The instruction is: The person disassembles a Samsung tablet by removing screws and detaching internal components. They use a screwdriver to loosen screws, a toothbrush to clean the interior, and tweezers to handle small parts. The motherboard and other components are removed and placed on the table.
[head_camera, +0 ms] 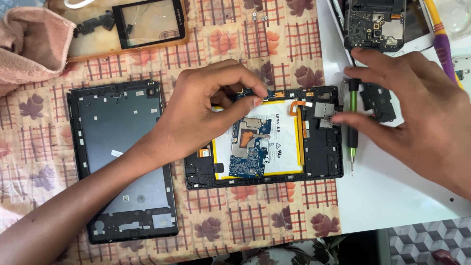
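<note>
An opened tablet point(324, 147) lies face down in the middle, its white and yellow battery point(287, 147) bared. A blue circuit board point(252, 149) rests loose on the battery. My left hand point(206, 105) pinches a small blue board strip point(255, 94) at the tablet's upper edge between thumb and fingers. My right hand point(417, 115) hovers over the tablet's right side, fingers spread, its fingertips near the metal shield point(324, 110) and a black-and-green screwdriver point(352, 122). The right hand holds nothing that I can see.
The tablet's dark back cover point(122, 157) lies to the left on the patterned cloth. A cracked glass panel point(149, 22) and a pink towel point(29, 44) lie at the back left. An open phone point(375, 24), a black part point(378, 100) and a purple-yellow tool point(441, 39) sit on a white mat.
</note>
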A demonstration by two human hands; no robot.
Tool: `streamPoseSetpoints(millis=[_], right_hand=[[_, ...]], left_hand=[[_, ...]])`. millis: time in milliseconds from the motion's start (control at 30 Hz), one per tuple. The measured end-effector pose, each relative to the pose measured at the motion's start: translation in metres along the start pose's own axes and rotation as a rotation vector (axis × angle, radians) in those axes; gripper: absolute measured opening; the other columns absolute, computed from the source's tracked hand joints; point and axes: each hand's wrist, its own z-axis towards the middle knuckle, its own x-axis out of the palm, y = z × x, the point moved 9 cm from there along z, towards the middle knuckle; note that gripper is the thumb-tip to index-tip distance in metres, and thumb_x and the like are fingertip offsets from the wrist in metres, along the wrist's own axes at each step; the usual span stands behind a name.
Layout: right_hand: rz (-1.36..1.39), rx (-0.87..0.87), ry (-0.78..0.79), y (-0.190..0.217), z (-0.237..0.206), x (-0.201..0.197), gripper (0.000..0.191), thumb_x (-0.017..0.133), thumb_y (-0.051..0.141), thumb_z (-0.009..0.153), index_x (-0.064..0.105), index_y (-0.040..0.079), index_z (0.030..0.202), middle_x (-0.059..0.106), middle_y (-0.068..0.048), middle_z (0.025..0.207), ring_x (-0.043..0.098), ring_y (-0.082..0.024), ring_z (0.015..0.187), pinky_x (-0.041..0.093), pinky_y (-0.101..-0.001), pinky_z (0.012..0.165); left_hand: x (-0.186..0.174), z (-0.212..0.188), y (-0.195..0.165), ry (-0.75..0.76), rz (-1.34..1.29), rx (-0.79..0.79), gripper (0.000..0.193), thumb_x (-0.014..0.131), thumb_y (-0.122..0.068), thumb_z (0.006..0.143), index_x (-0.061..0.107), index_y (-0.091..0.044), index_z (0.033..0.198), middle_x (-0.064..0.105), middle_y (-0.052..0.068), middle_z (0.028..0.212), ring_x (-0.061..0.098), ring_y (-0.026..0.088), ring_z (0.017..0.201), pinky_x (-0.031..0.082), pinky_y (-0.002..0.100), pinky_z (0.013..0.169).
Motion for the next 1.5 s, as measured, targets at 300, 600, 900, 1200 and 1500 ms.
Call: streamPoseSetpoints(millis=[300, 600, 900, 1200, 1500], right_hand=[[-0.125, -0.051, 0.075, -0.004, -0.005, 0.014, 0.097, 0.088, 0.034, 0.067, 0.044, -0.001, 0.147, 0.073, -0.011, 0.124, 0.064, -0.030, 0.112, 0.052, -0.0442, 0.089], [-0.298, -0.198, 0.129, -0.007, -0.008, 0.017, 0.096, 0.092, 0.040, 0.071, 0.047, 0.001, 0.147, 0.073, -0.015, 0.111, 0.065, -0.029, 0.091, 0.054, -0.0427, 0.079], [-0.182, -0.308, 0.084, 0.000, -0.007, 0.016, 0.096, 0.089, 0.034, 0.069, 0.043, -0.001, 0.145, 0.072, -0.013, 0.116, 0.067, -0.027, 0.093, 0.053, -0.0441, 0.081], [-0.126, -0.328, 0.052, -0.001, -0.006, 0.012, 0.096, 0.089, 0.028, 0.069, 0.039, -0.006, 0.144, 0.074, -0.017, 0.116, 0.069, -0.028, 0.101, 0.052, -0.0445, 0.081], [-0.005, -0.327, 0.054, -0.004, -0.007, 0.010, 0.094, 0.088, 0.022, 0.067, 0.036, -0.004, 0.140, 0.073, -0.018, 0.120, 0.069, -0.029, 0.103, 0.051, -0.0446, 0.082]], left_hand=[[0.000, 0.001, 0.002, -0.003, 0.022, 0.012, 0.013, 0.068, -0.001, 0.100, 0.072, -0.006, 0.112, 0.074, 0.005, 0.111, 0.075, 0.010, 0.091, 0.062, 0.022, 0.069], [-0.001, 0.003, 0.000, -0.012, 0.046, 0.026, 0.013, 0.069, 0.000, 0.099, 0.072, -0.006, 0.110, 0.074, 0.005, 0.113, 0.076, 0.010, 0.091, 0.062, 0.022, 0.070], [-0.001, 0.002, 0.000, -0.013, 0.047, 0.026, 0.013, 0.068, 0.000, 0.099, 0.072, -0.006, 0.110, 0.074, 0.005, 0.112, 0.075, 0.009, 0.090, 0.061, 0.022, 0.070], [-0.001, 0.002, 0.000, -0.010, 0.048, 0.022, 0.014, 0.069, 0.001, 0.099, 0.072, -0.006, 0.110, 0.074, 0.004, 0.111, 0.073, 0.008, 0.085, 0.061, 0.020, 0.062], [-0.002, 0.001, 0.002, -0.003, 0.024, 0.035, 0.014, 0.068, 0.001, 0.100, 0.072, -0.006, 0.112, 0.073, 0.004, 0.110, 0.073, 0.008, 0.087, 0.063, 0.019, 0.064]])
